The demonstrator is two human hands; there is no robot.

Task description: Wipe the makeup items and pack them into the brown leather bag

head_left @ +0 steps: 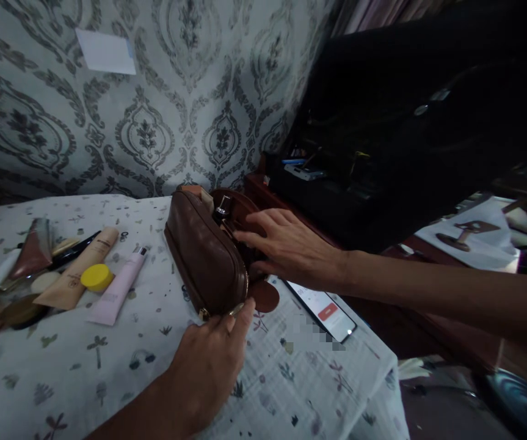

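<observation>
A brown leather-look cosmetic bag (206, 247) lies unzipped on the patterned cloth, its flap folded back to the right. Several items, among them a small bottle with a shiny dark cap (223, 206), show in its mouth. My left hand (210, 360) grips the bag's near end by the zipper, fingers closed on the edge. Over the opening reaches my right hand (286, 247), fingers extended and apart, the lower fingertips partly hidden at the bag. I see nothing held in it. A round brown piece (264, 296) sticks out beside the bag's near end.
Left of the bag lie a lilac tube (119, 287), a beige tube (80, 269), a yellow round container (97, 278) and several other cosmetics. A phone (325, 311) with a lit screen rests at the right. Beyond the cloth's edge stands a large black case (382, 140).
</observation>
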